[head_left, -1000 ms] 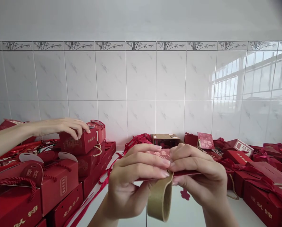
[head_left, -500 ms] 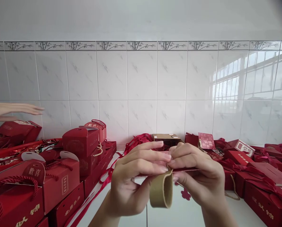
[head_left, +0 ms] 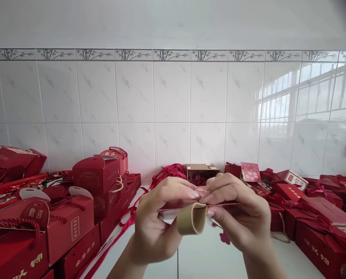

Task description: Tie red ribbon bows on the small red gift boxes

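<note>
My left hand (head_left: 154, 223) and my right hand (head_left: 241, 211) meet at the middle, both closed on a thin red card (head_left: 173, 204) held nearly flat and seen almost edge-on. A stiff tan strip (head_left: 187, 223), bent into a loop, hangs from the card between my thumbs. My left thumb lies behind the loop, while my right thumb presses under the card just right of it. The fingertips cover the spot where strip and card join. Below my right thumb shows a dark red flower-shaped piece (head_left: 224, 237).
Red gift boxes with rope handles (head_left: 71, 221) are stacked on the left. More red boxes with ribbons (head_left: 325, 244) fill the right. At the back sit a heap of red ribbon (head_left: 168, 172) and an open cardboard box (head_left: 203, 167). A tiled wall (head_left: 173, 93) stands behind the white table (head_left: 204, 259).
My hands have shifted slightly, and the tan loop has moved up and left, looking shorter. My left fingers have lowered onto the card. Another person's hand at the left has gone out of view.
</note>
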